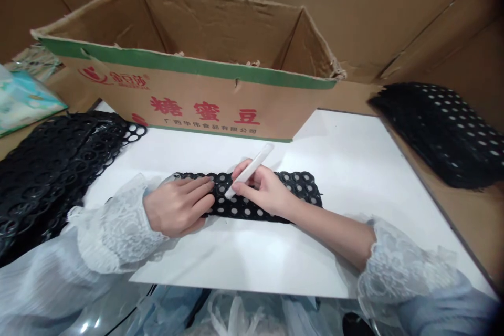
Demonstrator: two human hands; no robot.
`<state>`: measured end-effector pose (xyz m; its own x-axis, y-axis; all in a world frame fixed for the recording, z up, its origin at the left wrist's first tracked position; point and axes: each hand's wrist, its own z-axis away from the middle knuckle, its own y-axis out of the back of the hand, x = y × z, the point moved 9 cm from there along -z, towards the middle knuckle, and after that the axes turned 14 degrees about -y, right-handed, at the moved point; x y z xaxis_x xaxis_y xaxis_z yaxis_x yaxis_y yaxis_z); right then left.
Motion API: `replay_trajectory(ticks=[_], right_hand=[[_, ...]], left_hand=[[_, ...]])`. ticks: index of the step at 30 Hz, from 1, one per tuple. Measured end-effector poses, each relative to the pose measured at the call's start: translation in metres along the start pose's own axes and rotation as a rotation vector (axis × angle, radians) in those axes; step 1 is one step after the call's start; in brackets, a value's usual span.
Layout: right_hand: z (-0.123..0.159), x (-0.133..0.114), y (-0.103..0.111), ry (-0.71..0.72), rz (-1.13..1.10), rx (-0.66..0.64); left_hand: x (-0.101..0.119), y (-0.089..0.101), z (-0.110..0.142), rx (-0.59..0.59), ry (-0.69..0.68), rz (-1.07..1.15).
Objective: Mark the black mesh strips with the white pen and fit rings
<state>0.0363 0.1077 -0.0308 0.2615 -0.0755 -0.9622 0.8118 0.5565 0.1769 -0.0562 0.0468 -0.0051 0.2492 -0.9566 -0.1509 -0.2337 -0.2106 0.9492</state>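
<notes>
A black strip with rows of round holes point(303, 189), many showing pale grey discs, lies flat on the white board in front of me. My left hand point(179, 207) rests on the strip's left end with its fingers stretched out and pressing down. In my right hand point(265, 189) is a white pen-like stick point(254, 165), gripped like a pen. Its lower tip touches or hovers just over the strip near the middle; I cannot tell which. The right hand hides part of the strip.
Behind the strip stands an open cardboard box point(208, 110) with red lettering. A pile of black ring-patterned sheets point(47, 168) lies at left, and a stack of black disc-filled strips point(441, 131) at right. The white board point(255, 257) lies underneath. A blue-green packet point(27, 97) sits far left.
</notes>
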Motion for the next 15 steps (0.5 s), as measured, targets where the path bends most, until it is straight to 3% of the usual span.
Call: replay_trajectory(ticks=[8, 15], right_hand=[[0.0033, -0.0061, -0.0051, 0.012, 0.054, -0.073], [0.0026, -0.0045, -0.0046, 0.018, 0.024, -0.103]], left_hand=[[0.0017, 0.0005, 0.0027, 0.01, -0.044, -0.064], [0.0053, -0.0015, 0.0097, 0.137, 0.121, -0.087]])
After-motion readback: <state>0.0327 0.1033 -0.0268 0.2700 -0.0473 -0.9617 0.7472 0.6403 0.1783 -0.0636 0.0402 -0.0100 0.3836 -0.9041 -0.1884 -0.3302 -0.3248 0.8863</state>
